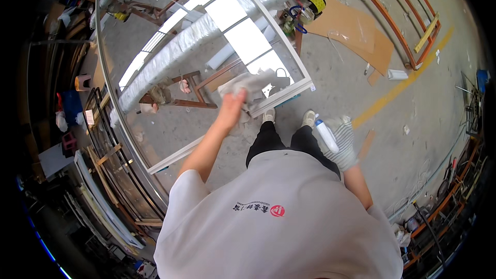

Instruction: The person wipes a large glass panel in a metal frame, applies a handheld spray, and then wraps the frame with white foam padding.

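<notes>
A glazed window panel (290, 89) with a pale metal frame lies ahead and to my left, bright reflections on its glass. My left hand (232, 108) is bare and presses a crumpled grey cloth (250, 83) onto the glass near the panel's near right corner. Its fingers are partly lost in the cloth. Low at my right side, my right hand (345, 147) wears a grey striped work glove. It grips a white spray can (326, 137) with a blue top, apart from the panel.
Beneath the glass run a long plastic-wrapped roll (181, 46) and a brown metal trestle (194, 104). Flat cardboard (351, 28) lies on the floor beyond, beside an orange-brown metal frame (385, 13). Metal profiles (106, 196) are stacked at left; a cluttered rack (454, 196) stands at right.
</notes>
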The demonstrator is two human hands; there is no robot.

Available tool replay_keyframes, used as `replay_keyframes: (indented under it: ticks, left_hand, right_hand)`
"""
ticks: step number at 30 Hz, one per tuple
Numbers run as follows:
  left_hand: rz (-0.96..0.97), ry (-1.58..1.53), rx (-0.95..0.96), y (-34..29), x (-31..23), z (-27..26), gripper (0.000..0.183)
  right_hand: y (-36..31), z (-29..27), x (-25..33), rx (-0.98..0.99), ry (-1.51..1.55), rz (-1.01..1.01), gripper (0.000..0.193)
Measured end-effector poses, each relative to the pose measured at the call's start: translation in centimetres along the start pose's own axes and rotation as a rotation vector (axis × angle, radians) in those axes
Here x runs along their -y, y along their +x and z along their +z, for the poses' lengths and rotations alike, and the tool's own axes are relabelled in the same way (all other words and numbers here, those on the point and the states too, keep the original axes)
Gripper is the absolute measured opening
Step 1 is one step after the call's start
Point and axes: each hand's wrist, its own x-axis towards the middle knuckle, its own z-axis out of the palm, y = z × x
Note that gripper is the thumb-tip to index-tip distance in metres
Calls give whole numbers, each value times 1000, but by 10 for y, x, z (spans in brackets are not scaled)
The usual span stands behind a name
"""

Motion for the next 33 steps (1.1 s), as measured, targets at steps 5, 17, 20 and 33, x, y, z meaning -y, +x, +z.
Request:
replay_keyframes:
  ticks: [5,17,20,33]
  left_hand:
    - [39,-937,-588,-9,13,-36,50]
    - [358,-196,-718,23,-1,5,51]
    - [305,-368,-684,14,-18,5,51]
    - [128,1029,-572,151,12,-123,56]
  right_hand:
    - [34,-12,32,95,-127,-23,6]
    - [31,1,37,6,-9,-76,6]
    - [26,-2,32,-49,106,-24,19]
    - [-8,0,2,-41,80,63,28]
